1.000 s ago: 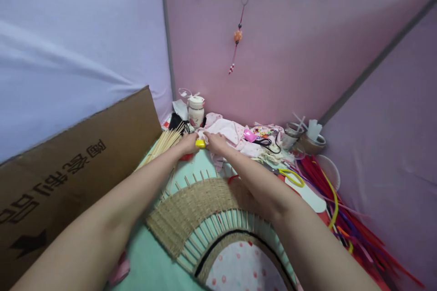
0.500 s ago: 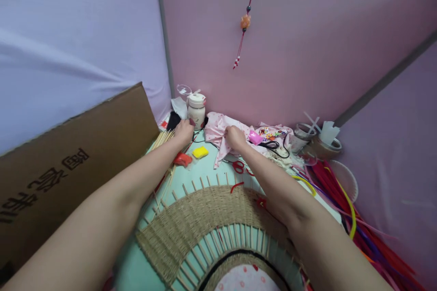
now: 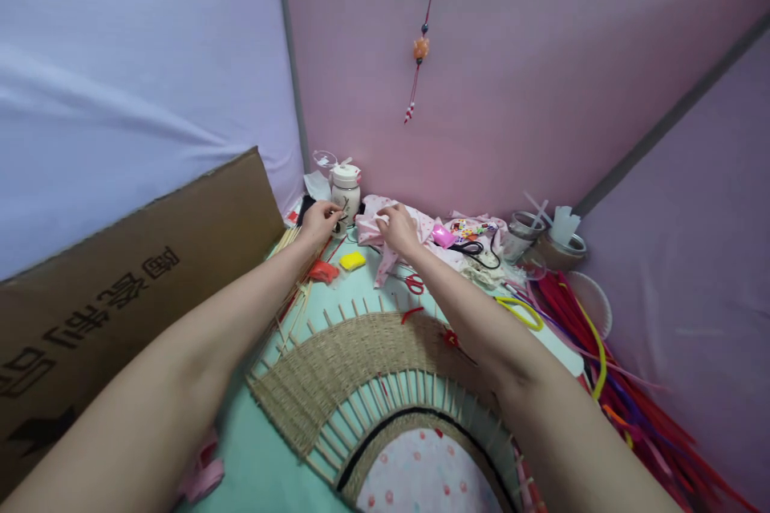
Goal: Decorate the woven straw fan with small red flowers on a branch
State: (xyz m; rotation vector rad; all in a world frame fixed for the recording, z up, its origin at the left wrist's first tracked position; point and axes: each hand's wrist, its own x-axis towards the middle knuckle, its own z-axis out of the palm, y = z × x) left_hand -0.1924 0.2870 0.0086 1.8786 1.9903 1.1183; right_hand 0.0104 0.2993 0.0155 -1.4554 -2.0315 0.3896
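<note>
Both my arms reach to the far end of the mint-green table (image 3: pixel 265 465). My left hand (image 3: pixel 322 220) is closed in a pinch next to a white jar (image 3: pixel 346 188), on something too small to make out. My right hand (image 3: pixel 397 226) has its fingers bunched on a pink dotted cloth (image 3: pixel 370 226). A yellow block (image 3: pixel 352 260) and a red block (image 3: pixel 325 272) lie on the table just below the hands. Red-handled scissors (image 3: pixel 414 283) lie under my right forearm. A half-woven straw fan shape (image 3: pixel 361 373) on wooden spokes lies near me.
A cardboard sheet (image 3: pixel 120 288) leans along the left. A bundle of thin bamboo sticks (image 3: pixel 289 288) lies by my left arm. Cups (image 3: pixel 545 244), black scissors (image 3: pixel 478 250), a pink item (image 3: pixel 442 236) and many coloured pipe cleaners (image 3: pixel 601 353) crowd the right. A beaded charm (image 3: pixel 419 48) hangs on the pink wall.
Both hands have left the yellow block on the table and moved farther back. The left hand went toward the white jar; the right hand shifted left along the pink cloth.
</note>
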